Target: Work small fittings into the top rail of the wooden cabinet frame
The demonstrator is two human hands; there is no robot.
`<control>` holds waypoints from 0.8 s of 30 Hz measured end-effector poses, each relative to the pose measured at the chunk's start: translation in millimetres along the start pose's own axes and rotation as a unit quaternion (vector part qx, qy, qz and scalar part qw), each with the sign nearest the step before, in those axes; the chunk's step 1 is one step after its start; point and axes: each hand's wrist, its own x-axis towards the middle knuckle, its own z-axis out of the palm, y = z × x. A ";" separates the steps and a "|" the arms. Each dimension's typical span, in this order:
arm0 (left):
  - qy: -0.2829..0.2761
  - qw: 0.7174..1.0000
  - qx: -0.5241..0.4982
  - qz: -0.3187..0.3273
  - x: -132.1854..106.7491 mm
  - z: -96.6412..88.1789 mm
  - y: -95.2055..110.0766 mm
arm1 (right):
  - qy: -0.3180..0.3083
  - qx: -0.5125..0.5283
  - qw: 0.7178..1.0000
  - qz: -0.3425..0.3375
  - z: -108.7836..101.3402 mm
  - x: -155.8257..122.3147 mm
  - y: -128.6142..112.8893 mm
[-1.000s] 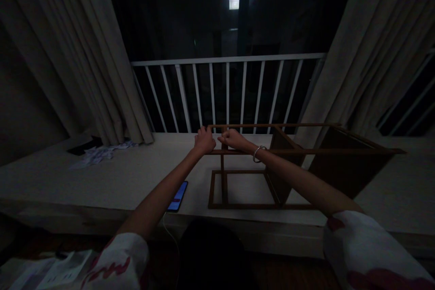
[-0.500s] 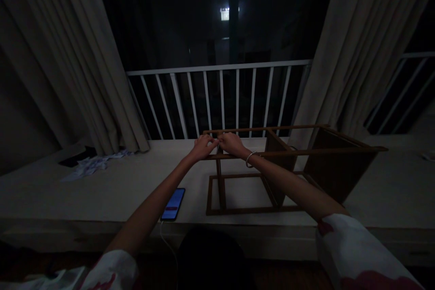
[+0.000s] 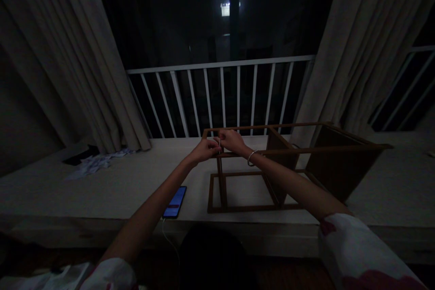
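Observation:
A brown wooden shelf frame (image 3: pixel 322 149) lies on its side on the pale ledge. My left hand (image 3: pixel 205 150) is at its left end, thumb and fingers pinched together beside the upper rail. Close against it, my right hand (image 3: pixel 233 141) is closed above the same end, with a bracelet (image 3: pixel 251 158) round the wrist. A thin pale strip (image 3: pixel 219 145) shows upright between the fingertips of both hands. The room is dim, and its exact kind cannot be made out.
A phone (image 3: pixel 175 201) with a white cable (image 3: pixel 169 240) lies near the ledge's front edge. Crumpled pale papers (image 3: pixel 93 163) are at the left. Behind stand a white railing (image 3: pixel 222 65), a dark window and beige curtains (image 3: pixel 326 54).
My left hand has shifted slightly right and down, its fingers now tighter together. The thin pale strip shows more clearly between the hands. The right hand stays nearly in place.

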 end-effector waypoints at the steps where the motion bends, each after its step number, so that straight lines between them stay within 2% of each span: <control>1: -0.002 1.000 -0.007 -0.005 -0.7 -0.2 -1.2 | 0.001 0.008 1.000 0.002 1.0 0.5 0.6; 6: -0.023 0.999 -0.028 -0.011 -3.0 -3.3 -3.8 | 0.009 0.025 1.000 -0.014 5.1 2.0 4.7; 11: -0.019 0.999 -0.039 -0.006 -2.8 -2.0 -8.1 | 0.008 0.036 0.999 -0.040 6.4 2.0 6.7; 18: -0.011 0.999 -0.024 0.038 -7.6 -2.3 -9.1 | 0.010 0.062 0.996 -0.071 6.8 1.7 6.7; 21: 0.001 0.998 0.005 0.057 -11.9 -2.7 -3.0 | 0.017 0.114 0.990 -0.077 7.3 3.3 6.6; 24: 0.012 0.997 0.031 0.068 -15.3 -2.6 2.0 | 0.000 0.233 0.970 -0.067 7.2 6.5 6.7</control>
